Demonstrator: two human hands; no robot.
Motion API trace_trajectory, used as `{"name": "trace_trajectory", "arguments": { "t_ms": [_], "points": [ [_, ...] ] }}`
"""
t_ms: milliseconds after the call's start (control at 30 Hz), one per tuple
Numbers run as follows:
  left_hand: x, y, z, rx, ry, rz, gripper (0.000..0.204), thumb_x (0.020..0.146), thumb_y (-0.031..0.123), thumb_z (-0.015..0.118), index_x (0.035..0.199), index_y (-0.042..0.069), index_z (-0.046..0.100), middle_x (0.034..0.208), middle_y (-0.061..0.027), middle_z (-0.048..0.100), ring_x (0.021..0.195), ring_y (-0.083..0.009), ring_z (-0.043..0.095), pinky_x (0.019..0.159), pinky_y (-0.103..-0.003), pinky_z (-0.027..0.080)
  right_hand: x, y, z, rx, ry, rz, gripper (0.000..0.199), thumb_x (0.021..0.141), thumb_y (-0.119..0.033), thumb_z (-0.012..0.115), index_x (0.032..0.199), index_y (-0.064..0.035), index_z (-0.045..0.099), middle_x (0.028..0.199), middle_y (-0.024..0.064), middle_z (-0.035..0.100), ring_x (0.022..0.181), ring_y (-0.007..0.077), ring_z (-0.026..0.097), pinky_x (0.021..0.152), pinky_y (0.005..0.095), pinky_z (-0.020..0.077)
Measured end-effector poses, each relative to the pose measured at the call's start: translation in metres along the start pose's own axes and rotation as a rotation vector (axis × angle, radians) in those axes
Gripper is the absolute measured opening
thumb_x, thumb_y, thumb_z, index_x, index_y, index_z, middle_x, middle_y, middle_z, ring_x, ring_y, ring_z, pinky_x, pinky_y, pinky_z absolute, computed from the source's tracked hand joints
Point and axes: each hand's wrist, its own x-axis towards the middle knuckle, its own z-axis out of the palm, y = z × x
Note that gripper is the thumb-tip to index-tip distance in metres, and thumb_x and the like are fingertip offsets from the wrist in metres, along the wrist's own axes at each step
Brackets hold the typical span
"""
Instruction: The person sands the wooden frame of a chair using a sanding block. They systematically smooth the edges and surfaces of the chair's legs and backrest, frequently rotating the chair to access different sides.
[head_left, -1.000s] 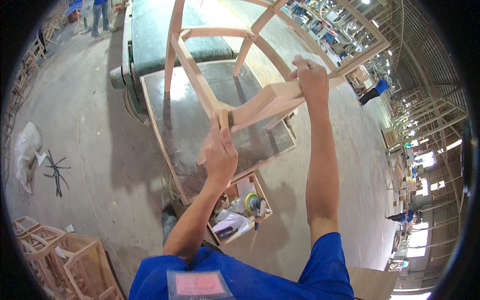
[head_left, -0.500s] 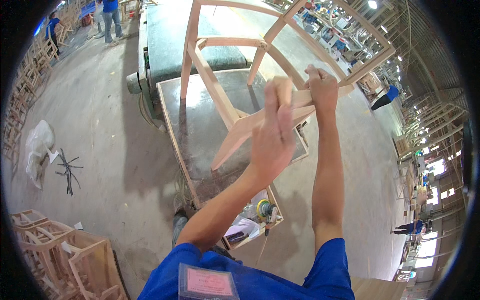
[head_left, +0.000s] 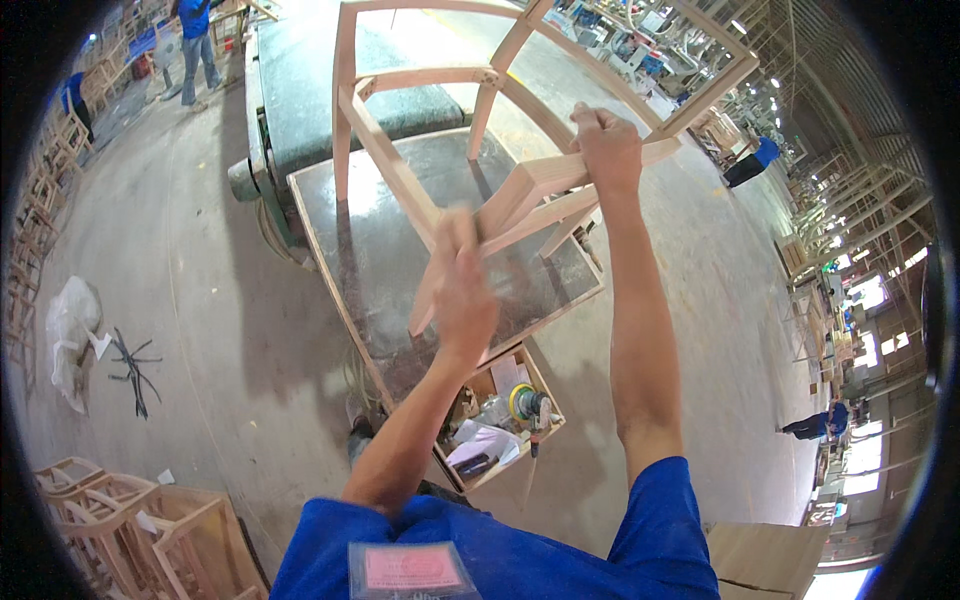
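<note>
A bare wooden chair frame (head_left: pixel 395 165) stands on a dark-topped, wood-edged table (head_left: pixel 375 270). My right hand (head_left: pixel 608 155) is closed around its near upper rail, close to the corner where the tall back frame rises. On the sloping leg nearest me lies my left hand (head_left: pixel 465 300), blurred by motion, its fingers bent against the wood. A thin brownish edge shows beside those fingers, but what it belongs to is unclear.
A wooden box (head_left: pixel 550 425) below the table holds a round yellow-and-green sander (head_left: pixel 524 402), papers and dark tools. Behind stands a green-topped machine (head_left: pixel 350 100). Chair frames (head_left: pixel 130 520) are stacked at lower left, near a white plastic bag (head_left: pixel 75 340). Co-workers stand farther off.
My left hand has slid from the upper corner down along the sloping leg toward me. The right hand keeps its hold on the rail. The whole view has shifted slightly.
</note>
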Motion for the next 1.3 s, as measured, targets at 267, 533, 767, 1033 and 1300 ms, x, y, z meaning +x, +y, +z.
{"name": "trace_trajectory", "arguments": {
  "t_ms": [267,533,767,1033,1300],
  "points": [
    [0.058,0.107,0.006,0.057,-0.251,0.342,0.055,0.106,0.037,0.042,0.153,0.008,0.034,0.127,-0.0258,0.062,0.106,-0.0357,0.067,0.086,-0.040,0.053,0.012,0.028,0.009,-0.085,0.062,-0.194,0.040,0.088,-0.044,0.053,0.094,-0.0126,0.077,0.093,0.0194,0.072,0.086,0.0438,0.068,0.083,0.0479,0.0534],
    [0.065,0.089,-0.040,1.195,-0.642,0.848,0.067,0.092,0.024,0.067,0.152,0.027,0.038,0.078,-0.0161,0.063,0.060,-0.0282,0.069,0.045,-0.040,0.053,0.025,0.086,-0.001,-0.007,0.138,-0.211,0.056,0.096,-0.052,0.041,0.087,-0.0099,0.077,0.104,0.0067,0.073,0.121,0.0331,0.052,0.113,0.0642,0.0132],
    [0.081,0.062,-0.045,1.507,-0.721,1.143,0.063,0.096,0.030,0.063,0.153,0.030,0.037,0.067,-0.0050,0.053,0.041,-0.0153,0.050,0.032,-0.032,0.042,0.016,0.090,0.000,0.037,0.215,-0.256,0.054,0.097,-0.044,0.038,0.095,-0.0081,0.078,0.107,0.0123,0.072,0.120,0.0352,0.054,0.114,0.0717,0.0108],
    [0.081,0.095,-0.053,1.667,-0.806,1.190,0.067,0.095,0.037,0.063,0.154,0.028,0.035,0.065,-0.0047,0.055,0.040,-0.0164,0.051,0.037,-0.035,0.045,0.021,0.087,-0.002,0.061,0.188,-0.291,0.049,0.097,-0.040,0.039,0.099,-0.0112,0.078,0.106,0.0126,0.072,0.118,0.0331,0.056,0.113,0.0733,0.0100],
    [0.081,0.100,-0.055,1.793,-0.886,1.159,0.067,0.097,0.038,0.061,0.156,0.023,0.032,0.062,-0.0059,0.056,0.041,-0.0150,0.051,0.033,-0.033,0.041,0.019,0.083,0.003,0.154,0.240,-0.322,0.050,0.096,-0.041,0.039,0.093,-0.0103,0.078,0.098,0.0126,0.072,0.115,0.0335,0.056,0.112,0.0746,0.0096]
  ]
}}
